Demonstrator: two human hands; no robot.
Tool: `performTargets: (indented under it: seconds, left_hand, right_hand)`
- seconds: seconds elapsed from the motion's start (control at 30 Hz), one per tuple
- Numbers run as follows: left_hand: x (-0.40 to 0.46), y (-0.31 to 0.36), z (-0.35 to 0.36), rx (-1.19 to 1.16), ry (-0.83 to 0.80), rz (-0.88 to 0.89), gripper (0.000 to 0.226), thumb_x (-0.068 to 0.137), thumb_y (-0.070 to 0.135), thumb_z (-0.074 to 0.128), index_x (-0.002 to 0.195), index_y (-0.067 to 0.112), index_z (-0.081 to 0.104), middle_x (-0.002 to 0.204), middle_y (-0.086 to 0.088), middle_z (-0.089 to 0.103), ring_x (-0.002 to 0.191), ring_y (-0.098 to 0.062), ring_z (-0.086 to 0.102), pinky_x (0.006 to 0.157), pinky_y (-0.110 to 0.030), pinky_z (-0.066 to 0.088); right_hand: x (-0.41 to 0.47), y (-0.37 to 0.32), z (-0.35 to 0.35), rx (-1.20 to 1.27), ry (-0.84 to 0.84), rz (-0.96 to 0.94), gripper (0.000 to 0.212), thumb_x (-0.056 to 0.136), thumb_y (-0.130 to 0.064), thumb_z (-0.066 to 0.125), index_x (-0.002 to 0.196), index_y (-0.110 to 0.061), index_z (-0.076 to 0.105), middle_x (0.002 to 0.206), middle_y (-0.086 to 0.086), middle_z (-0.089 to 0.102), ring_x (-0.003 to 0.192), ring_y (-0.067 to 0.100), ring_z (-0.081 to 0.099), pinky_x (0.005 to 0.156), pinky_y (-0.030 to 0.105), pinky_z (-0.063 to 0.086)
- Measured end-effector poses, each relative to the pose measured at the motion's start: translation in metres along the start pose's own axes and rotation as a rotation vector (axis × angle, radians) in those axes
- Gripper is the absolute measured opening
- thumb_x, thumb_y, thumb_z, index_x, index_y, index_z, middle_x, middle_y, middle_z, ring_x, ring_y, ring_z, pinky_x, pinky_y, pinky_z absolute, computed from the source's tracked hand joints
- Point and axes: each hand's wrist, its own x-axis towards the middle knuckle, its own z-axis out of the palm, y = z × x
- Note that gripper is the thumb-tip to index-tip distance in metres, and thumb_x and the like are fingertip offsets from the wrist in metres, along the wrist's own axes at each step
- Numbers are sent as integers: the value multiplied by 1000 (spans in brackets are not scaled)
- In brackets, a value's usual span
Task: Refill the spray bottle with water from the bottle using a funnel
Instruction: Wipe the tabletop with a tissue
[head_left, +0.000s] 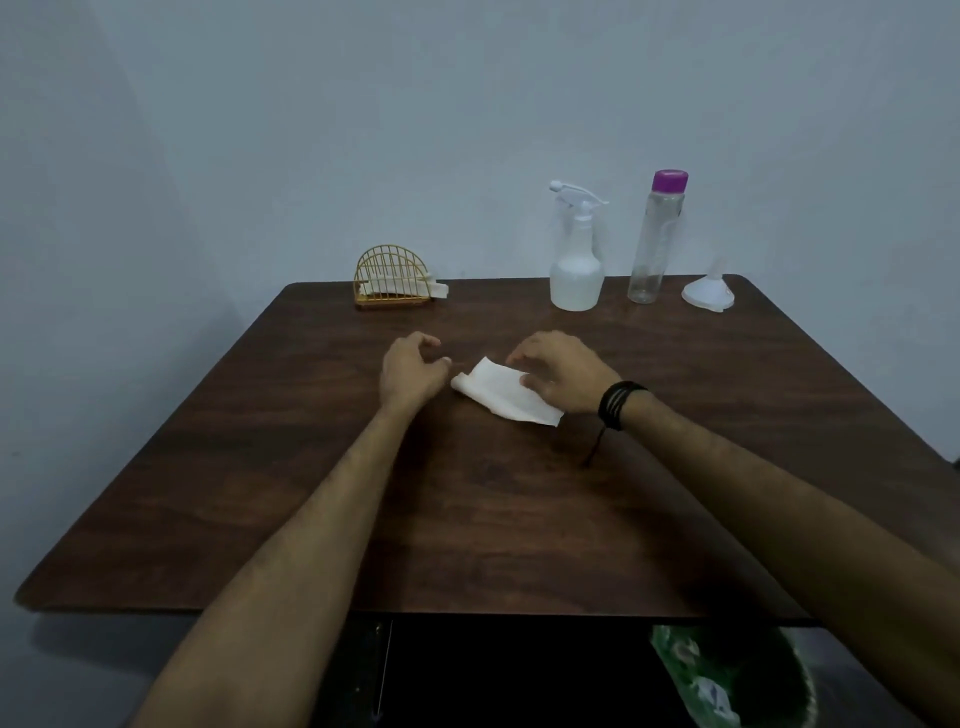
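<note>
A dark brown wooden tabletop (467, 519) with rounded corners met a pale wall along its far edge; its near half lay open between the two forearms. Toward the far right corner stood a tall clear plastic bottle with a purple cap (655, 236), a translucent white spray bottle with its trigger head on (576, 260) just left of it, and a white funnel (709, 292) resting mouth-down near the right edge. A gold wire napkin holder (390, 280) sat at the far edge, left of centre. At mid-table the right hand (563, 371), fingers curled, held a folded white paper napkin (506, 393), whose right part it hid. The left hand (413, 369) rested beside it, loosely curled, gripping nothing. Below the near edge, a green object (727, 675) was too dark to make out.
</note>
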Motion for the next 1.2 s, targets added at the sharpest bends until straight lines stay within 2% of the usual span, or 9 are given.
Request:
performTargets:
  seconds: [0.1, 0.2, 0.43, 0.53, 0.6, 0.67, 0.87, 1.03, 1.2]
  left_hand:
    - [5, -16, -2, 329, -153, 127, 54, 99, 29, 57, 151, 22, 42, 160, -6, 35, 146, -25, 34, 119, -44, 32]
    - [5, -30, 3, 542, -267, 175, 57, 106, 40, 36, 158, 21, 24, 167, -9, 16, 154, -26, 14, 125, -47, 10]
    - [3, -34, 5, 565, -234, 206, 55, 107, 40, 30, 158, 20, 25, 167, -9, 16, 155, -25, 12, 124, -46, 8]
    - [5, -37, 6, 567, -230, 212, 56, 107, 41, 29, 158, 21, 25, 167, -9, 17, 154, -25, 13, 124, -47, 8]
    - [4, -37, 7, 575, -230, 222, 56, 107, 41, 28, 159, 21, 24, 167, -9, 17, 154, -25, 14, 124, -47, 9]
    - [4, -38, 7, 585, -237, 218, 56, 107, 42, 27, 159, 21, 23, 167, -9, 17, 154, -25, 13, 124, -47, 9]
    - [7, -38, 3, 643, -294, 226, 59, 106, 47, 23, 160, 24, 17, 168, -9, 11, 155, -25, 8, 124, -46, 7]
    - [19, -47, -10, 692, -333, 169, 75, 97, 71, 20, 160, 32, 11, 169, -7, 3, 156, -24, 2, 124, -50, 2]
    - [25, -46, -7, 693, -315, 150, 80, 93, 77, 19, 160, 33, 12, 169, -6, 3, 156, -23, 2, 124, -52, 2]
  right_hand:
    - [-3, -6, 10, 21, -253, -52, 47, 99, -20, 57, 145, -19, 49, 149, 2, 49, 136, 19, 44, 110, 28, 32]
    - [-3, -7, 23, -71, -334, -97, 50, 103, -17, 48, 151, -20, 39, 156, 2, 41, 137, 24, 41, 113, 35, 32]
    - [-10, -21, 20, -39, -212, -204, 26, 97, -14, 59, 119, -16, 71, 113, 4, 70, 101, 16, 61, 88, 25, 46]
    - [-8, -19, 10, 347, -185, -83, 17, 91, -2, 65, 103, -11, 73, 97, -1, 72, 85, 4, 65, 81, 19, 50]
    - [-5, -14, 3, 806, -183, 153, 24, 89, 10, 61, 103, -8, 66, 92, 2, 69, 82, 8, 65, 77, 22, 53]
    - [-2, -9, 4, 973, -150, 349, 26, 87, 12, 59, 104, -6, 66, 91, 7, 69, 82, 14, 65, 75, 27, 52]
    - [9, -3, 21, 149, 126, 218, 32, 85, 5, 58, 87, -16, 81, 94, 0, 77, 83, 9, 67, 77, 20, 53]
    - [1, -11, 17, 40, -73, 40, 23, 92, -13, 58, 103, -12, 78, 114, 2, 68, 101, 16, 64, 90, 31, 53]
    - [-7, -22, 16, 32, -132, -8, 21, 90, -39, 69, 91, -19, 77, 101, -8, 69, 90, 6, 63, 79, 25, 53]
